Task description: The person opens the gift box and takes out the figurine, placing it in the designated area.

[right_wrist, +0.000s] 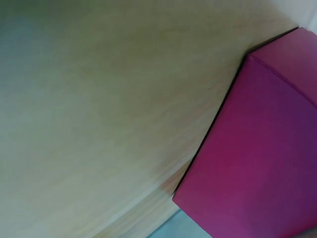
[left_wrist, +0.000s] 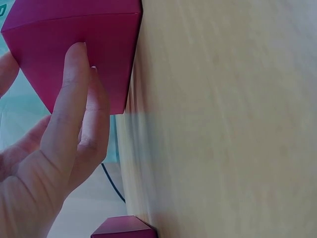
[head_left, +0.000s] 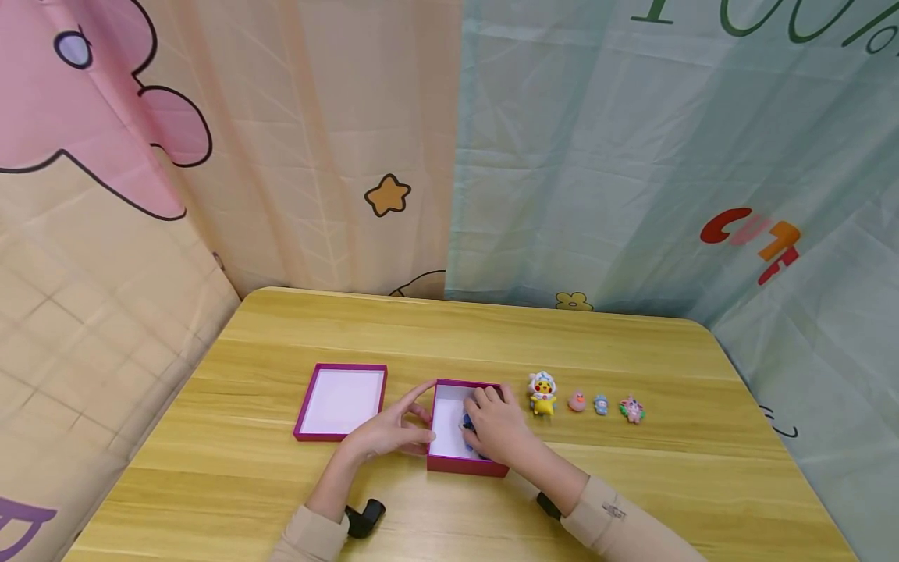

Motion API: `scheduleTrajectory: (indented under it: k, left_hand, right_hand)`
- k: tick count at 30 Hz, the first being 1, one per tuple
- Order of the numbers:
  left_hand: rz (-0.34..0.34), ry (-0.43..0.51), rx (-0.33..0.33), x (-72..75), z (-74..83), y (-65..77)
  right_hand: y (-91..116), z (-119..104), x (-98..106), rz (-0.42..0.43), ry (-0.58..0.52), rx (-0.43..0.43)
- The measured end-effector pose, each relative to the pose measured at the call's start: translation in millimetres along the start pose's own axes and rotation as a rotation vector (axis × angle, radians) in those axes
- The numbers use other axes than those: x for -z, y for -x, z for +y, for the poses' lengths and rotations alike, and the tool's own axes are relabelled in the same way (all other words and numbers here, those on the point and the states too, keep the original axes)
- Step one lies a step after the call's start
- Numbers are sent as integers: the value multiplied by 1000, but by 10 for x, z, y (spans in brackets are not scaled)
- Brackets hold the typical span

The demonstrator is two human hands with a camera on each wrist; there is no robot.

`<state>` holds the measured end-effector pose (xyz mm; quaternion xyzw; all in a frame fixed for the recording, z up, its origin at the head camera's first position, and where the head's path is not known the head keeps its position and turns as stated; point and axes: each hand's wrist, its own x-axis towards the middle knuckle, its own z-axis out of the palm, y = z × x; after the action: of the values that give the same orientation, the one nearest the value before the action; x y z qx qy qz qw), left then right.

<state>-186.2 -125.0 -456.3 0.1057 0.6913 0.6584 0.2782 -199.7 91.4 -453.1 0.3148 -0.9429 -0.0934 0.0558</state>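
An open magenta box [head_left: 467, 466] with a white inside stands at the middle of the table. My left hand [head_left: 388, 428] is at its left side, fingers spread, fingertips resting against the outer wall; the left wrist view shows extended fingers [left_wrist: 77, 74] touching the magenta side. My right hand [head_left: 500, 424] reaches into the box from the right, its fingers bent over a small dark blue toy [head_left: 467, 423]. Most of that toy is hidden under the hand. In the right wrist view the box's outer wall [right_wrist: 257, 148] fills the right side.
The matching magenta lid [head_left: 340, 437] lies white inside up to the left. Right of the box stand a yellow figure in a white hood [head_left: 543, 396], a small pink toy [head_left: 577, 402], a small blue figure [head_left: 601, 404] and a pink-and-green figure [head_left: 632, 410]. Curtains hang behind the table.
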Motion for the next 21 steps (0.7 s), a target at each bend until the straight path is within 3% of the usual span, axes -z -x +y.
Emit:
scheduleTrajectory:
  k: [13, 21]
  left_hand:
    - [-6, 4, -1, 3, 5, -6]
    - [-8, 2, -1, -7, 10, -2]
  right_hand:
    - [-19, -8, -6, 7, -44, 39]
    - [2, 11, -11, 89, -57, 97]
